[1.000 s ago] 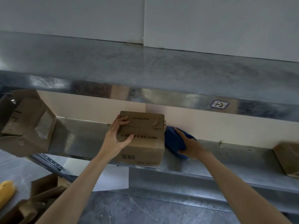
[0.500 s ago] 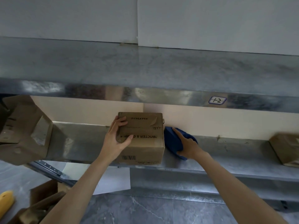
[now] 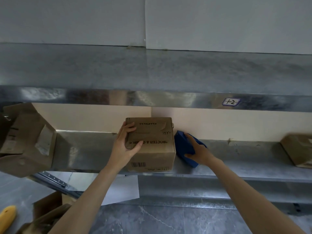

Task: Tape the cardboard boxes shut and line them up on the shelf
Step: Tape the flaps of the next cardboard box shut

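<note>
A brown cardboard box (image 3: 154, 149) with upside-down print and a barcode stands on the metal shelf (image 3: 236, 159), near its middle. My left hand (image 3: 125, 146) grips the box's top left corner, fingers on the lid and thumb on the front face. Right beside the box lies a blue tape dispenser (image 3: 183, 146) on the shelf. My right hand (image 3: 200, 153) holds it, fingers curled over its top. Another box (image 3: 28, 141) stands at the shelf's left end, a third box (image 3: 298, 149) at the right end.
An upper metal shelf (image 3: 152, 78) with a handwritten label (image 3: 231, 101) hangs above. Below on the dark floor are open cardboard pieces (image 3: 49, 211), a yellow object (image 3: 7, 217) and a white sheet (image 3: 121, 188).
Both hands keep their hold on the box and the blue dispenser. Only the view has shifted slightly; the box stays in its place.
</note>
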